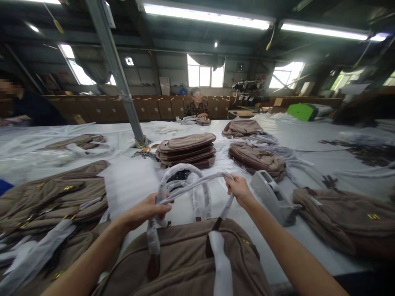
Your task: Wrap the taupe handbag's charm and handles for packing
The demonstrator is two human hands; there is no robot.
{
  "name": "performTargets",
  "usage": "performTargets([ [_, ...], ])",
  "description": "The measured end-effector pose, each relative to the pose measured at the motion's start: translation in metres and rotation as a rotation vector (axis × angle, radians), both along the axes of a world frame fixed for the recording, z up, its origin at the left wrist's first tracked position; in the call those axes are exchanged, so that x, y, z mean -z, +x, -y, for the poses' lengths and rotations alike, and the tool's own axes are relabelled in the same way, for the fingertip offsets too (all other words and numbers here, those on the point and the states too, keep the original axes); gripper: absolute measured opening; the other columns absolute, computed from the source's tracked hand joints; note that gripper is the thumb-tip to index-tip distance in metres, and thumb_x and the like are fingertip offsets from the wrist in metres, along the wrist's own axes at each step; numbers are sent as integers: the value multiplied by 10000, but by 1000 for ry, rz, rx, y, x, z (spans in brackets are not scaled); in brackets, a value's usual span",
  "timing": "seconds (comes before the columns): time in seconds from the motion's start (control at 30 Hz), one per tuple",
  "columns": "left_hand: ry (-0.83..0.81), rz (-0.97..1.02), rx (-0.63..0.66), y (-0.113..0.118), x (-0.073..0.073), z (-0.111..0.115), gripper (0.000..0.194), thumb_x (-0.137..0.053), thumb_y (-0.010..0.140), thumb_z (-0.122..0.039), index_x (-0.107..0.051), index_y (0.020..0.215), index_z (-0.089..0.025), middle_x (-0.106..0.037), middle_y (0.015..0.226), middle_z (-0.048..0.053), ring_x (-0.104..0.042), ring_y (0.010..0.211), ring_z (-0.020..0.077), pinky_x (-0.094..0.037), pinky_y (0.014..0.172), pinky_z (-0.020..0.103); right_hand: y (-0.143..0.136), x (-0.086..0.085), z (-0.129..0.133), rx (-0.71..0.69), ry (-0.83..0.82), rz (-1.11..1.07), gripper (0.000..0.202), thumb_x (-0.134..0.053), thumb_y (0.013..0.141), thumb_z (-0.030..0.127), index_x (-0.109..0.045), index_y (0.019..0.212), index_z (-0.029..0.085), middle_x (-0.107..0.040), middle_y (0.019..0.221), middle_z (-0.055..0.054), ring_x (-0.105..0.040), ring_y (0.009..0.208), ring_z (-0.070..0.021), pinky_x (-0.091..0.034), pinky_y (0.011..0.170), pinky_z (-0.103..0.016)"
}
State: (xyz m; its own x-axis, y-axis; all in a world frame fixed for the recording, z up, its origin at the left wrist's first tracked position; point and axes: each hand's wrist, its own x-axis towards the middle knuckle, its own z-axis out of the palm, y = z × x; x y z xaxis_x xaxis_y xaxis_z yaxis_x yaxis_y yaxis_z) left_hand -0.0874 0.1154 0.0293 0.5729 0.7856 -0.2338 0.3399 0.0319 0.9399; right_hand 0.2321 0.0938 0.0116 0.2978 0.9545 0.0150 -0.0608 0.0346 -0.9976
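Observation:
A brown fabric bag [182, 250] with dark leather tabs lies directly before me, at the bottom of the head view. Its handles are covered in whitish plastic wrapping. My left hand [156, 207] is closed around a wrapped handle [163, 183] above the bag's left side. In my right hand [239, 190], the fingers pinch a wrapped strap [200, 181] that stretches across to my left hand and also runs down to a leather tab. Whether this strap is a handle or loose wrapping, I cannot tell. Another wrapped strap [220, 263] hangs over the bag's front.
A grey tape dispenser [273, 197] stands right of my right hand. Brown bags lie left [52, 201], right [345, 218] and in a stack [187, 150] ahead. White foam sheets [129, 185] are at left. A metal post [119, 74] rises from the table; a person [197, 107] sits opposite.

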Motion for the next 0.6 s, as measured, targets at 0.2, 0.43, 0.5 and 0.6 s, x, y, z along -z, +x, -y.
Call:
performTargets([
  [0.2,111,46,113,4,-59,18,347,-563,797,-479,-488,900,-156,-474,570,-45,-401,528,102,-293,488,210,5,-51,11,-96,142,221,373,-729,672,399,-650,918,129,-613,742,-21,-552,590,-121,-441,510,-205],
  [0.43,128,44,259,10,-103,57,327,-493,838,-493,-509,875,-169,-340,550,-63,-267,508,90,-258,492,224,-8,-138,41,-464,341,404,922,-775,666,271,-245,1419,249,-444,1336,-109,-414,1234,-263,-375,971,-439],
  [0.5,132,16,282,11,-112,67,350,-484,833,-517,-516,859,-169,-335,551,-58,-268,513,95,-248,491,229,-20,-152,47,-605,372,394,829,-740,701,249,-294,1400,262,-479,1303,-67,-439,1212,-239,-375,976,-418],
  [0.6,158,12,249,12,-118,74,353,-501,820,-523,-520,846,-171,-353,548,-51,-287,515,101,-249,484,226,-36,-161,49,-705,418,444,496,-629,803,279,-490,1269,180,-603,1074,-39,-569,1034,-215,-433,917,-392],
])
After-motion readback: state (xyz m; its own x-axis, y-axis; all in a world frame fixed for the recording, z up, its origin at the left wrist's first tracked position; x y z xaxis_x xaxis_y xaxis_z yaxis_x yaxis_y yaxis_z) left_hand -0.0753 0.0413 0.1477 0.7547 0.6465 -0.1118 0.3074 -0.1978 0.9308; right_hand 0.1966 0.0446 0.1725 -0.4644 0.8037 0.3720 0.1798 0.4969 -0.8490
